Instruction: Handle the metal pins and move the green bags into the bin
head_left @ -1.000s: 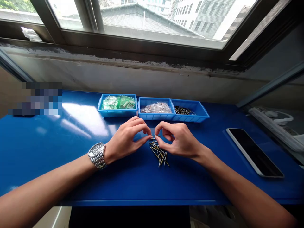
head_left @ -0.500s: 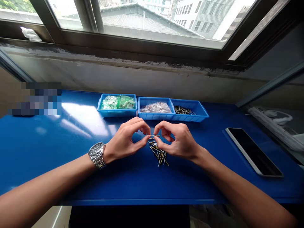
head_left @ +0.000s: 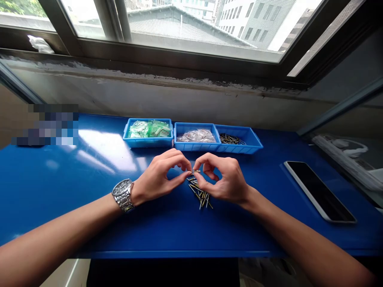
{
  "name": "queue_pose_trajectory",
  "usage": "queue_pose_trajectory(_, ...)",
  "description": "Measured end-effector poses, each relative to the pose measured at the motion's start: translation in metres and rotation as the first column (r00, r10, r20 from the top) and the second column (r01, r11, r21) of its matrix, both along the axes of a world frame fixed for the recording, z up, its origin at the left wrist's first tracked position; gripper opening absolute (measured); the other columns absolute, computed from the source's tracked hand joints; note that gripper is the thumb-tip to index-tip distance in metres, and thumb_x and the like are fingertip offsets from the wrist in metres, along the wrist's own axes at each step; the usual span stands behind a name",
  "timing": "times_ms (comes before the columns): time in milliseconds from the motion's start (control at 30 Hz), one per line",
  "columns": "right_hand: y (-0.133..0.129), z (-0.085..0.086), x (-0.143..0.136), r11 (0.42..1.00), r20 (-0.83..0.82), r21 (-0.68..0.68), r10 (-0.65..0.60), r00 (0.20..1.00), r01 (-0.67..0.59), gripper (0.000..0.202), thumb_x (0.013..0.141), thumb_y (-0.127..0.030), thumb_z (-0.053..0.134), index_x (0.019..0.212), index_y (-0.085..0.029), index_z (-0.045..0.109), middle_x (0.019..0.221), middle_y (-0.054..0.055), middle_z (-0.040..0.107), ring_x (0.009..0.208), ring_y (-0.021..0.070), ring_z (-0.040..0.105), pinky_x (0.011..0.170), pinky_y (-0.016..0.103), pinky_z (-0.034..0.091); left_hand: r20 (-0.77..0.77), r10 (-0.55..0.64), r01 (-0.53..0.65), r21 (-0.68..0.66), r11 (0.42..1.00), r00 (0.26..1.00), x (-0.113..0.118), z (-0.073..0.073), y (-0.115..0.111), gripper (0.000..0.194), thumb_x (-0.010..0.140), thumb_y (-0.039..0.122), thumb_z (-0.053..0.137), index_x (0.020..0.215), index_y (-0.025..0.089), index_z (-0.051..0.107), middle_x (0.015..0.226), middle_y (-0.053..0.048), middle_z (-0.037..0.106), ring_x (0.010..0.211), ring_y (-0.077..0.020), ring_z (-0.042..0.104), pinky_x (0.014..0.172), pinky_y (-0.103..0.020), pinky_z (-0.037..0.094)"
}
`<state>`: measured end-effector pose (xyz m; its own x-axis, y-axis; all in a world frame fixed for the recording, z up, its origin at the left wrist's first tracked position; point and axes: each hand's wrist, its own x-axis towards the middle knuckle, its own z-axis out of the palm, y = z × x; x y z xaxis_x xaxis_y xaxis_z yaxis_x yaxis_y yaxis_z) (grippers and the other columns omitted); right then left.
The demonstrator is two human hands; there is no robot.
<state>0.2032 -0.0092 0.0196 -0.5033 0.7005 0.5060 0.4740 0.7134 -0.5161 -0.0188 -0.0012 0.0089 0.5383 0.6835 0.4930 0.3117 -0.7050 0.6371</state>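
Observation:
A thin metal pin (head_left: 196,171) spans the small gap between my two hands. My left hand (head_left: 164,171), with a steel watch (head_left: 122,193) on its wrist, pinches the pin's left end between thumb and forefinger. Thumb and forefinger of my right hand (head_left: 226,175) close on the other end; the fingertips cover much of the pin. Below the fingers, a loose pile of similar metal pins (head_left: 202,194), brass-coloured and silver, lies on the blue tabletop (head_left: 149,231).
Behind the hands stand a blue bin (head_left: 148,142) with green-tinted plastic bags and a divided blue bin (head_left: 196,146) holding clear bags and dark pins. A phone (head_left: 320,191) lies at right. A window (head_left: 191,28) is beyond the wall.
My hands have drawn slightly closer together, the left one moving a little to the right. Less of the pin shows between the fingertips. The pile and bins stay put.

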Motion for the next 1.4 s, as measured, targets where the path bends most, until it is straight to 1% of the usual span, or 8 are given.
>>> queue_pose_trajectory(200, -0.002, 0.0, -0.001, 0.999, -0.005, 0.041, 0.024, 1.0, -0.024, 0.007, 0.087, -0.021, 0.066, 0.094, -0.019, 0.066, 0.06, -0.008, 0.046, 0.048, 0.0062, 0.043, 0.052, 0.02, 0.038, -0.003, -0.036, 0.036, -0.013, 0.999, 0.999, 0.0, -0.001, 0.0, 0.003, 0.095, 0.014, 0.065, 0.095, 0.017, 0.067, 0.091, -0.005, 0.069, 0.085, -0.0169, 0.062, 0.075, -0.029, 0.05)
queue_pose_trajectory(367, 0.003, 0.0, 0.002, 0.999, 0.04, -0.039, -0.013, 0.999, 0.015, 0.008, 0.086, -0.022, 0.066, 0.093, -0.019, 0.066, 0.058, -0.008, 0.045, 0.048, 0.007, 0.042, 0.051, 0.021, 0.037, 0.057, 0.041, -0.043, 0.032, 0.999, 0.998, 0.0, 0.003, -0.002, 0.003, 0.096, 0.017, 0.065, 0.093, 0.016, 0.067, 0.086, -0.005, 0.067, 0.081, -0.017, 0.06, 0.073, -0.03, 0.049)
queue_pose_trajectory(567, 0.005, -0.003, 0.0, 0.988, 0.057, -0.143, 0.059, 0.997, -0.05, 0.008, 0.085, -0.02, 0.066, 0.092, -0.019, 0.065, 0.06, -0.008, 0.047, 0.049, 0.007, 0.042, 0.051, 0.021, 0.036, 0.051, -0.006, 0.002, 0.079, 0.997, 0.999, -0.001, 0.004, -0.003, 0.002, 0.095, 0.017, 0.065, 0.093, 0.017, 0.066, 0.086, -0.005, 0.067, 0.081, -0.0179, 0.059, 0.074, -0.032, 0.05)
queue_pose_trajectory(733, 0.001, 0.0, 0.0, 0.999, -0.001, -0.041, -0.018, 1.0, 0.018, 0.009, 0.085, -0.019, 0.065, 0.094, -0.018, 0.065, 0.06, -0.008, 0.047, 0.049, 0.007, 0.043, 0.052, 0.021, 0.039, 0.064, 0.036, -0.039, 0.041, 0.998, 0.997, 0.0, 0.005, -0.002, 0.003, 0.095, 0.016, 0.064, 0.093, 0.016, 0.066, 0.086, -0.005, 0.067, 0.081, -0.0174, 0.059, 0.074, -0.031, 0.049)
queue_pose_trajectory(967, -0.006, 0.004, -0.003, 0.996, -0.019, 0.089, 0.027, 0.999, -0.025, 0.007, 0.087, -0.018, 0.066, 0.094, -0.019, 0.066, 0.063, -0.007, 0.052, 0.05, 0.007, 0.046, 0.053, 0.021, 0.04, -0.008, -0.066, 0.066, 0.003, 0.998, 0.998, 0.0, 0.001, -0.001, 0.004, 0.094, 0.014, 0.063, 0.096, 0.016, 0.067, 0.089, -0.005, 0.068, 0.083, -0.0169, 0.06, 0.075, -0.03, 0.049)
queue_pose_trajectory(1133, 0.0, 0.003, 0.002, 0.999, 0.029, 0.034, -0.005, 1.0, 0.004, 0.007, 0.087, -0.02, 0.067, 0.094, -0.018, 0.067, 0.061, -0.007, 0.048, 0.05, 0.0071, 0.045, 0.053, 0.021, 0.038, 0.038, 0.011, -0.013, 0.035, 0.999, 0.999, 0.0, 0.004, -0.002, 0.004, 0.095, 0.014, 0.063, 0.094, 0.016, 0.066, 0.087, -0.005, 0.067, 0.081, -0.0173, 0.06, 0.075, -0.031, 0.049)
queue_pose_trajectory(1267, 0.005, 0.0, 0.003, 0.997, 0.076, -0.047, 0.07, 0.995, -0.066, 0.008, 0.085, -0.019, 0.068, 0.093, -0.018, 0.068, 0.061, -0.008, 0.047, 0.05, 0.0066, 0.045, 0.052, 0.021, 0.037, 0.064, -0.005, -0.002, 0.109, 0.994, 0.998, 0.001, 0.005, -0.003, 0.003, 0.094, 0.014, 0.064, 0.095, 0.017, 0.066, 0.086, -0.005, 0.066, 0.082, -0.0176, 0.06, 0.075, -0.031, 0.05)
queue_pose_trajectory(1400, 0.01, 0.009, 0.011, 0.999, 0.064, 0.031, -0.018, 0.998, 0.016, 0.007, 0.086, -0.02, 0.068, 0.093, -0.018, 0.069, 0.061, -0.007, 0.049, 0.049, 0.007, 0.045, 0.052, 0.021, 0.038, 0.083, 0.056, -0.065, 0.102, 0.993, 0.995, -0.001, 0.003, -0.002, 0.009, 0.097, 0.017, 0.064, 0.106, 0.016, 0.065, 0.094, -0.006, 0.067, 0.086, -0.0169, 0.061, 0.078, -0.031, 0.051)
